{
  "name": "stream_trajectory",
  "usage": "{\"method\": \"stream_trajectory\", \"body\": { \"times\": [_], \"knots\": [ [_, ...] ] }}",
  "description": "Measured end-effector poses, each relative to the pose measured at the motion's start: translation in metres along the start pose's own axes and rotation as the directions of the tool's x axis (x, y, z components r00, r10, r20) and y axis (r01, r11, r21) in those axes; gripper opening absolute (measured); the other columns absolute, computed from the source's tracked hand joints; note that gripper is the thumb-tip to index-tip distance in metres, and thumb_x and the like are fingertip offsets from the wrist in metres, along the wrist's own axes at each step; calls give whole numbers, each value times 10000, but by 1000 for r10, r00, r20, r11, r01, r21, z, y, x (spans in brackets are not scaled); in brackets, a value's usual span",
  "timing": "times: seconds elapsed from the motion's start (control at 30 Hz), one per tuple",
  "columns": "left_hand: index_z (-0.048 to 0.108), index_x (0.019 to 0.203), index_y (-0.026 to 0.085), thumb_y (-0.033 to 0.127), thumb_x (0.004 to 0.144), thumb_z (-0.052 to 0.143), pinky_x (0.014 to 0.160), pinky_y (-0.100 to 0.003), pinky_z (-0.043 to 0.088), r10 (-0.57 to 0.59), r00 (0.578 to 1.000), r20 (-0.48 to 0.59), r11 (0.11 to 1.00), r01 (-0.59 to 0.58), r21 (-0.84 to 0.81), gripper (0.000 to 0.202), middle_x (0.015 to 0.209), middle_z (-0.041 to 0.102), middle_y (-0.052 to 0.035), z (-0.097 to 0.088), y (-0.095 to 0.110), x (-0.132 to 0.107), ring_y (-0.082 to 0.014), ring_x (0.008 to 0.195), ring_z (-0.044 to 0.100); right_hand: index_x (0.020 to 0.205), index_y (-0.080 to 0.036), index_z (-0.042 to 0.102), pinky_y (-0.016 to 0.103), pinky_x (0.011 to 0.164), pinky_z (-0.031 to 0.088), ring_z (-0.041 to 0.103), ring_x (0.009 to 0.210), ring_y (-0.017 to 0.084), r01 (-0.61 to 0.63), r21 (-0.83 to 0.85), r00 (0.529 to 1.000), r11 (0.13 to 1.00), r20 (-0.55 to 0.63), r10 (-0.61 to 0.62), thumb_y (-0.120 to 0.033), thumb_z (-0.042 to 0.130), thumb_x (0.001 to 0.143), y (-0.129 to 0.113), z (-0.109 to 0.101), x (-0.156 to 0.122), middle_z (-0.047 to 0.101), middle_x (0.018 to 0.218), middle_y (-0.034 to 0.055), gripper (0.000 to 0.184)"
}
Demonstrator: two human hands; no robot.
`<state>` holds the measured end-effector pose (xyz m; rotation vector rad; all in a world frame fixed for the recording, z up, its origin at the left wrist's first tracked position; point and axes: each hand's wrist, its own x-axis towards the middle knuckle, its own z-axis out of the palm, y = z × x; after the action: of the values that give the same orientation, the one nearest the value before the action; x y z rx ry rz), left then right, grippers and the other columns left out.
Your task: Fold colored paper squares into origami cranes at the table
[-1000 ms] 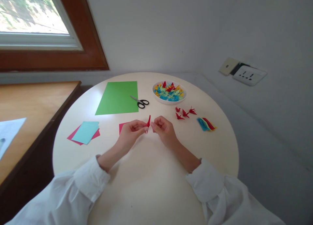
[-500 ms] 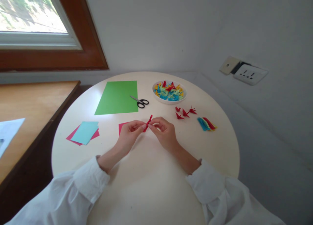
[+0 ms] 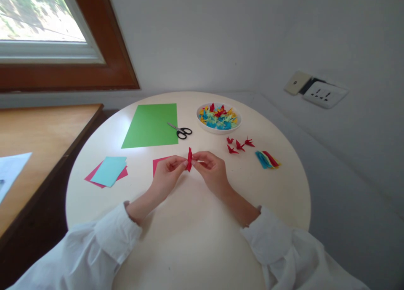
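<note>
A narrow piece of folded red paper [image 3: 190, 158] stands almost upright between my fingertips, above the middle of the round table. My left hand [image 3: 169, 171] pinches it from the left, and my right hand [image 3: 211, 168] pinches it from the right. The fingertips partly cover the paper, so its exact folded shape is hard to make out. Beneath my left hand lies a flat red paper sheet [image 3: 159, 163], partly hidden by the fingers. Several small red paper cranes [image 3: 240, 145] rest on the table to the right, beyond my right hand.
Black-handled scissors [image 3: 181, 132] overlap the right edge of a green sheet [image 3: 151, 126]. A white dish [image 3: 219, 131] holds many coloured paper cranes. Light-blue paper [image 3: 110, 171] lies over red paper at left; a fan of coloured paper pieces [image 3: 267, 159] lies at right.
The folded red paper has turned from a rightward slant to nearly upright between my fingertips. Both hands keep almost the same place.
</note>
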<state>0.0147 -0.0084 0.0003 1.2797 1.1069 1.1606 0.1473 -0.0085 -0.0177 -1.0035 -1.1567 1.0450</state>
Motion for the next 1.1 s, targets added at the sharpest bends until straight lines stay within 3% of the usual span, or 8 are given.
{"method": "stream_trajectory", "body": {
  "times": [0.13, 0.53, 0.77, 1.1],
  "knots": [
    [649, 664, 137, 243, 680, 627, 581, -223, 436, 61, 998, -15, 995, -60, 74, 109, 629, 648, -11, 0, -1, 1, -112, 595, 566, 736, -182, 648, 269, 633, 498, 613, 699, 146, -84, -12, 996, 996, 2, 84, -231, 676, 621, 1, 1, 1, 662, 744, 18, 129],
    [628, 636, 143, 197, 643, 607, 660, -268, 479, 191, 982, -17, 963, -183, 199, 58, 708, 668, -49, -2, -8, 0, -152, 680, 612, 640, -174, 630, 259, 599, 460, 583, 651, 142, -138, -28, 990, 990, 28, 138, -235, 683, 577, -3, 1, 2, 643, 665, 8, 102],
    [628, 604, 136, 239, 629, 644, 571, -234, 448, 70, 997, -26, 990, -67, 121, 107, 622, 654, -23, 0, -3, 1, -123, 587, 580, 633, -175, 597, 246, 551, 445, 555, 586, 124, -114, -63, 993, 991, 23, 116, -232, 637, 595, -6, 3, 1, 608, 622, -7, 79],
    [614, 687, 140, 250, 599, 703, 597, -255, 464, -54, 998, -13, 996, 53, -69, 167, 620, 656, -8, 1, -4, 2, -134, 595, 603, 672, -184, 563, 248, 550, 432, 537, 572, 119, -41, -103, 998, 994, 43, 46, -228, 610, 644, -3, 2, -2, 583, 631, -12, 70]
  ]
}}
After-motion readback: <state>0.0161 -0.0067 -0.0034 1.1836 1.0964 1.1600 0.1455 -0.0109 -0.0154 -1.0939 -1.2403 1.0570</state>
